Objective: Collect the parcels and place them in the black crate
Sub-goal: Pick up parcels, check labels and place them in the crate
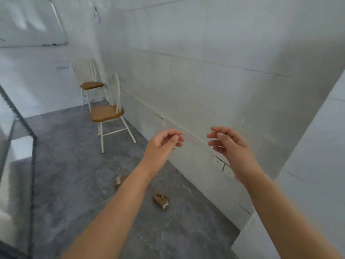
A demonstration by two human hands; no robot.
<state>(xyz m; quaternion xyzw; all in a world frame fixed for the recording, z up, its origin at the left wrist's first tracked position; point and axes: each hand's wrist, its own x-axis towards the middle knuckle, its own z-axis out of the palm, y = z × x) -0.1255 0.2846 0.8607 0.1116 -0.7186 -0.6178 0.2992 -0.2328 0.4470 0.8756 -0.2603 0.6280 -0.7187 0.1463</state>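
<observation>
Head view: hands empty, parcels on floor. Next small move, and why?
Probably lower the left hand toward the nearer parcel on the floor. Both it and the right hand hold nothing, fingers loosely curled; a second parcel lies beyond, partly behind the left forearm. No crate is in view.

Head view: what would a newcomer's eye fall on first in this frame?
The left hand and right hand are raised mid-frame, both loosely curled and holding nothing. On the grey floor below, a cardboard parcel lies between the forearms and a second parcel shows beside the left forearm. Further back at the left stand a near chair and a far chair, white with wooden seats.
</observation>
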